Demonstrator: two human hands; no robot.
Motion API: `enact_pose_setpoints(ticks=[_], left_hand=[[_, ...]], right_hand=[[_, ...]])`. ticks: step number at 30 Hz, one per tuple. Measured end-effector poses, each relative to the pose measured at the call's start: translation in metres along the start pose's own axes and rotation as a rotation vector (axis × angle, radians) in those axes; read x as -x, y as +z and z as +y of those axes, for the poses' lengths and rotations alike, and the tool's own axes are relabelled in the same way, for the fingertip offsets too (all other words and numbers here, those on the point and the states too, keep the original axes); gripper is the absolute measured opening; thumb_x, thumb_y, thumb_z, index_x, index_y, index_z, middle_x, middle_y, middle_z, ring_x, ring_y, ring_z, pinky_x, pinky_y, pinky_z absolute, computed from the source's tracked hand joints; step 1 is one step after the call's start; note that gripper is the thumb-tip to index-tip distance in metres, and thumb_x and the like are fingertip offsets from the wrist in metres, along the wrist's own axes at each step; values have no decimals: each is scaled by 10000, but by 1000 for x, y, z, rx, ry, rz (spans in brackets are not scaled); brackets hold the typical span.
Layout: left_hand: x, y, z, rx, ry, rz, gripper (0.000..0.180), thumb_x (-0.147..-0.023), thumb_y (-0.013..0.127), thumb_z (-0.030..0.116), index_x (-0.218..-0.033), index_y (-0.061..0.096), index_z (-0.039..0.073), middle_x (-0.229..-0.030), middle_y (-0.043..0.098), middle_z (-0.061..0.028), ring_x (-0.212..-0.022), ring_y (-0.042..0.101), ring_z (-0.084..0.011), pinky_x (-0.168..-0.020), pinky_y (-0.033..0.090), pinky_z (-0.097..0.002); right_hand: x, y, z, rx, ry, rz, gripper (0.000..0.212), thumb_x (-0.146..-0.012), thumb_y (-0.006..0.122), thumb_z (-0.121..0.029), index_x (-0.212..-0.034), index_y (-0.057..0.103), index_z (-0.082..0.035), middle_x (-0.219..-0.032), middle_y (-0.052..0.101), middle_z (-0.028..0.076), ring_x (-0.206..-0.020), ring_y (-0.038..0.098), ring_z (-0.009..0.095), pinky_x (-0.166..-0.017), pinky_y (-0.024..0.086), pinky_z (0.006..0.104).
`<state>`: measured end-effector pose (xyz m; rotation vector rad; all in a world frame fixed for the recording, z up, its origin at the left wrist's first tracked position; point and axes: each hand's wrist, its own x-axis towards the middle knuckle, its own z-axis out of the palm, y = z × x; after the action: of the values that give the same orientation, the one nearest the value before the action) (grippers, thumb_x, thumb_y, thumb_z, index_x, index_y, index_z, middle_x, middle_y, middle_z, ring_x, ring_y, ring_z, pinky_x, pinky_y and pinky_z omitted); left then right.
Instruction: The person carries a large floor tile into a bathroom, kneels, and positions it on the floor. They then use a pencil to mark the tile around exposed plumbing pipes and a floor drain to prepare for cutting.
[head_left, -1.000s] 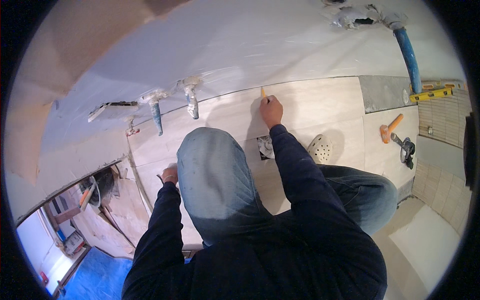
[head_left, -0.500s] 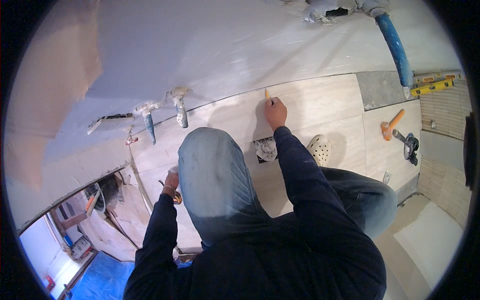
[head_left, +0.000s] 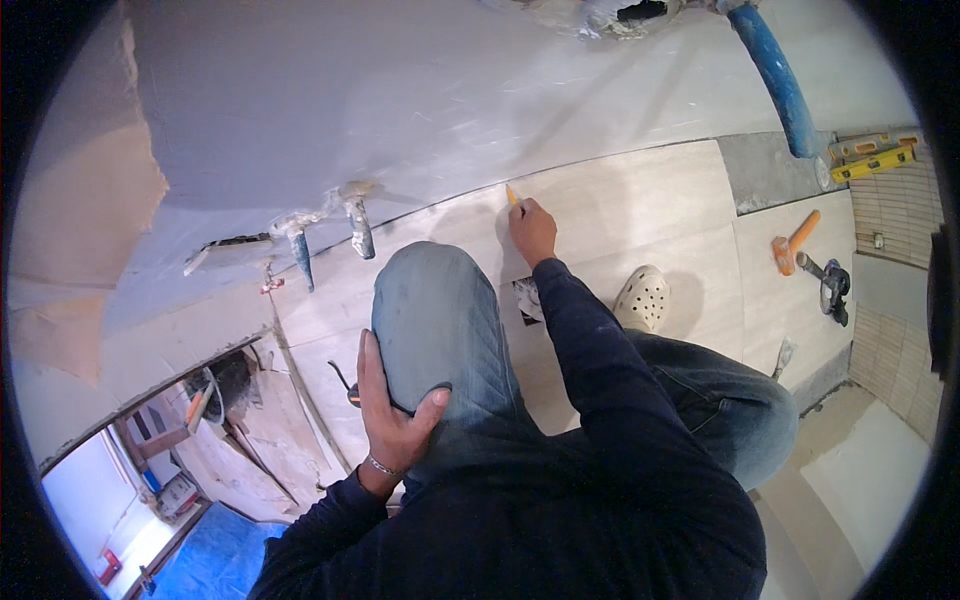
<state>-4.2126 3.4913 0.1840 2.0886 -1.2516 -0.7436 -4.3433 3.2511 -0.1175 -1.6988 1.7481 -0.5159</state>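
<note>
My right hand [head_left: 533,235] grips a yellow pencil [head_left: 512,195]. The pencil's tip is at the far edge of the pale floor tile [head_left: 640,185], close to the wall. By my raised knee, my left hand [head_left: 393,418] is closed around a dark thing with a bit of yellow, which looks like a tape measure [head_left: 353,397]; a thin black loop sticks out beside it. Most of that thing is covered by my fingers. Between my knee and right forearm, a floor opening [head_left: 526,300] with whitish material in it is partly hidden.
Two blue-ended pipe stubs [head_left: 301,262] and a longer blue pipe [head_left: 775,85] stick out from the wall. An orange mallet [head_left: 797,243], a black-handled tool [head_left: 833,290] and a yellow spirit level [head_left: 873,164] are on the right. Blue sheeting [head_left: 215,555] lies at lower left.
My left hand has come from beside the knee to its near side, still with the tape measure. My right hand has slid the pencil slightly left along the tile's edge.
</note>
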Motion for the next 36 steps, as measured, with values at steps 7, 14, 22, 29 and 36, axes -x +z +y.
enact_pose_setpoints(ticks=[7, 14, 22, 29, 36], left_hand=[[-4, 12, 6, -3, 12, -3, 1012, -764, 702, 498, -1431, 241, -106, -1437, 307, -328, -1327, 342, -437, -1085, 284, -468], [-8, 19, 11, -22, 26, -17, 1008, -766, 707, 495, -1424, 246, -114, -1429, 309, -340, -1317, 351, -448, -1076, 296, -478], [-16, 25, 22, -45, 32, -28, 992, -757, 720, 462, -1416, 258, -119, -1419, 324, -336, -1306, 364, -450, -1076, 300, -474], [-23, 31, 26, -55, 35, -49, 982, -748, 732, 438, -1412, 266, -116, -1414, 332, -331, -1303, 367, -447, -1076, 305, -467], [-28, 36, 29, -80, 39, -77, 982, -749, 730, 440, -1417, 264, -107, -1421, 323, -331, -1308, 361, -449, -1076, 303, -472]], right_hand=[[-12, -23, 16, -18, 23, 111, 247, -869, 549, -275, -839, 635, -46, -780, 663, 201, -747, 641, 401, -697, 502, 497], [-28, -47, 36, -14, 77, 138, 253, -867, 553, -281, -840, 647, -48, -784, 665, 191, -756, 645, 386, -686, 504, 478], [-30, -43, 38, -29, 56, 95, 265, -865, 543, -299, -868, 645, -54, -790, 664, 207, -757, 639, 409, -706, 500, 501], [-40, -61, 43, -27, 133, 125, 278, -870, 528, -294, -861, 652, -46, -834, 673, 198, -793, 645, 395, -720, 507, 471], [-61, -90, 71, 20, 158, 205, 282, -872, 543, -294, -876, 662, -38, -826, 677, 195, -796, 650, 389, -726, 509, 464]])
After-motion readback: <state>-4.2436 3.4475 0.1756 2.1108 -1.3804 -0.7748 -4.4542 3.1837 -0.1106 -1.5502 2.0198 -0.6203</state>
